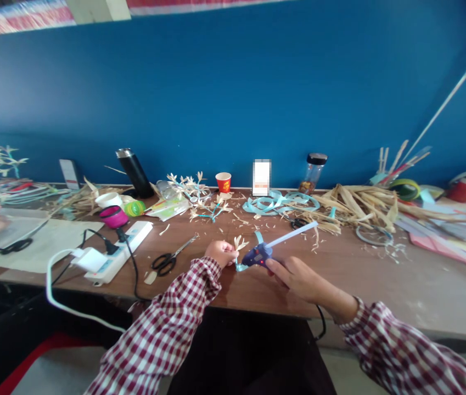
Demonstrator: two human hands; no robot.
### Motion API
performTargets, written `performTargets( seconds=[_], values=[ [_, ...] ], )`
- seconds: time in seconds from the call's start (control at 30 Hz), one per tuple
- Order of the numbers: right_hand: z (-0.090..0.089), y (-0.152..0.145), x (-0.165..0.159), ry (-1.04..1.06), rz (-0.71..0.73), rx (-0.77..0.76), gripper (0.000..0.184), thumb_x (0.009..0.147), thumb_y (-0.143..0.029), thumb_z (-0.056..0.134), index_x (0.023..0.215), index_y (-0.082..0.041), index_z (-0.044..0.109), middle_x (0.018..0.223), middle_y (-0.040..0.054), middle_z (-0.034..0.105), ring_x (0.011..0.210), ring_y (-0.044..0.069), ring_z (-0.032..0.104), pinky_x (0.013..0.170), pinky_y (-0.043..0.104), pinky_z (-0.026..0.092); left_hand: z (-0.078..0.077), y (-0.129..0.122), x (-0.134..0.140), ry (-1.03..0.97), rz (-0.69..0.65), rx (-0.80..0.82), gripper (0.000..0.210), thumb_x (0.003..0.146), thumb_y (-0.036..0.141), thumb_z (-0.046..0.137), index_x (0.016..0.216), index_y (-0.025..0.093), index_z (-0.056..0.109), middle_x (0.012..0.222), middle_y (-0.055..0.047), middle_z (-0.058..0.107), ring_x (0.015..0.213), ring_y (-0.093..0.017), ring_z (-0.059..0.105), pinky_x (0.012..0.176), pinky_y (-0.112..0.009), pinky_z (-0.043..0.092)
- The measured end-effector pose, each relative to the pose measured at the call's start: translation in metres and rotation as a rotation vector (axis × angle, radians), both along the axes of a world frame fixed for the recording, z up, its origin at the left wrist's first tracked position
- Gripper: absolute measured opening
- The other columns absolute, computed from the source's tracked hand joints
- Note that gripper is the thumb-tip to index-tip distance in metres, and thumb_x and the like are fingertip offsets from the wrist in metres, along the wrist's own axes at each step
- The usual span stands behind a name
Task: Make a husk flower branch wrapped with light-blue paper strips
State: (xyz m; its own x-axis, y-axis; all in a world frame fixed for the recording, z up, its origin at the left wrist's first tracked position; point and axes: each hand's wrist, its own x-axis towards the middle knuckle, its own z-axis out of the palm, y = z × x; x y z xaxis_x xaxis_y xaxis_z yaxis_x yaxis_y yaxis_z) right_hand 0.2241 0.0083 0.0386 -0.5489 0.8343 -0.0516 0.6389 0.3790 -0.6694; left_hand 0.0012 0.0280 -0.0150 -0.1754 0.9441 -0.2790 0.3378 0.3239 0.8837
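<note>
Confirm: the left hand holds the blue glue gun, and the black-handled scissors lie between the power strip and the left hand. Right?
Not quite: the head view shows the right hand holding the blue glue gun. The black-handled scissors do lie between the power strip and the left hand.

The glue gun [255, 255] is dark blue with a small red light [262, 262], its glue stick [292, 235] pale translucent blue. The husk flower [240, 243] is cream, the ribbon strip [258, 237] light blue. The sleeves [167, 310] are checked in maroon and white — the tabletop [331, 280] brown, the partition [233, 88] solid blue. The paper cup [223, 183] is red with yellow marks, the flask [135, 173] black, the scissors handles [169, 257] black, the power strip [134, 241] white.
</note>
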Motion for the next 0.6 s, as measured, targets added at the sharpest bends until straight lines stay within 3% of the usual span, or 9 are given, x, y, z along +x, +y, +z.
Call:
performTargets(
  seconds=[0.3,0.6],
  values=[
    [-0.001,0.002,-0.001,-0.022,0.005,-0.004,0.047,0.092,-0.046,0.031,0.067,-0.017,0.059,0.052,0.0025,0.056,0.048,0.014,0.051,0.051,0.026,0.035,0.002,-0.001,0.000,0.007,0.002,-0.005,0.009,0.068,0.016,0.063,0.061,0.014,0.059,0.049,0.002,0.057,0.043,-0.008,0.051,0.046,-0.019,0.043],
    [0.003,-0.002,0.003,0.030,0.015,0.033,0.050,0.093,-0.047,0.029,0.067,-0.018,0.060,0.047,0.0008,0.053,0.046,0.014,0.050,0.051,0.026,0.035,0.004,-0.003,0.001,-0.001,-0.007,0.009,0.008,0.068,0.017,0.064,0.067,0.010,0.061,0.050,0.001,0.057,0.044,-0.008,0.050,0.046,-0.019,0.041]
  ],
)
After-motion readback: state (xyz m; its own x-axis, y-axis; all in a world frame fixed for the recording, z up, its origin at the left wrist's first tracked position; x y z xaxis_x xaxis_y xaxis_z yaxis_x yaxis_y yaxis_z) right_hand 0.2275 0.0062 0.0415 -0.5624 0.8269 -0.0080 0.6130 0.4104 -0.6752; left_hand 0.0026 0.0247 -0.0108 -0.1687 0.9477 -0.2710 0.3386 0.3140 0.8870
